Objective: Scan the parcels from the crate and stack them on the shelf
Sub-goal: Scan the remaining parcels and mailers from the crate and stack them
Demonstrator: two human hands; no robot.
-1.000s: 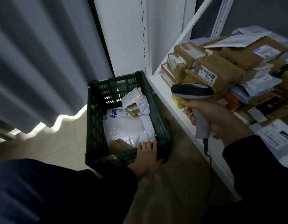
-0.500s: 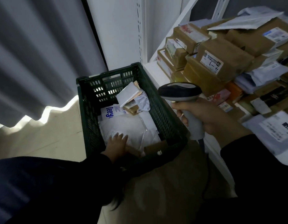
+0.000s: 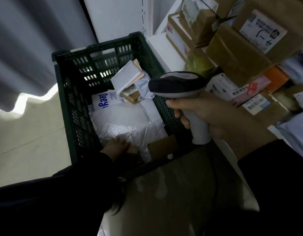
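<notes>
White shelf point(image 3: 164, 46) fills the right of my feed, stacked with cardboard boxes point(image 3: 235, 53). Just left of it sits the green crate point(image 3: 96, 46), where the parcels point(image 3: 145, 106) lie: 1 big bubble mailer point(image 3: 126, 120) across the bottom, smaller packets point(image 3: 126, 80) at the far end. The right hand point(image 3: 218, 116) has its fingers point(image 3: 174, 103) wrapped round the handle of the grey scanner point(image 3: 178, 84), held above the crate's right wall. The left hand point(image 3: 116, 146) is down at the mailer's near edge; blur stops me telling whether its fingers grip anything. 1 small brown box point(image 3: 161, 146) lies just right of it.
</notes>
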